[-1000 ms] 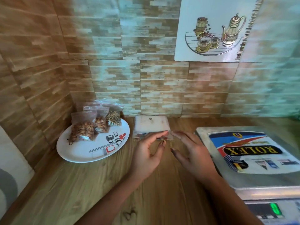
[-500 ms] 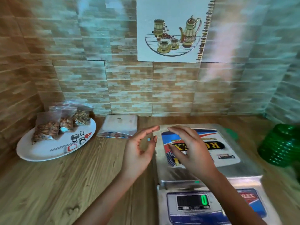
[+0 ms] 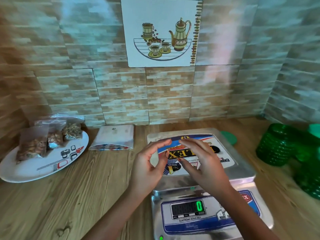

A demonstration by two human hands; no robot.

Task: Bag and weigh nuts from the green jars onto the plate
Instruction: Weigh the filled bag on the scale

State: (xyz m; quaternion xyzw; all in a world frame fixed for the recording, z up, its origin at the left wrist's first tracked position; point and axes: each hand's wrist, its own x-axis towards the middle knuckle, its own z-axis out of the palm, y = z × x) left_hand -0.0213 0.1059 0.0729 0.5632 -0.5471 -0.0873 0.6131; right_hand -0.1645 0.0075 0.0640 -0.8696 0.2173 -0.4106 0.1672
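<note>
One plate (image 3: 31, 172), three filled bags of nuts (image 3: 32, 146) on it, one flat white pack (image 3: 114, 137). One scale (image 3: 245, 172), one loose green lid (image 3: 229, 136), two hands — left hand (image 3: 147, 167) and right hand (image 3: 202, 163). Green jars (image 3: 273, 144): at least two, too blurred for an exact count.

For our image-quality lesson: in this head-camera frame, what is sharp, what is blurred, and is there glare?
Head view: scale display sharp, green 0 readable; green jars at the right edge and bags on the plate blurred; a pale pink glare streak crosses the wall tiles.
</note>
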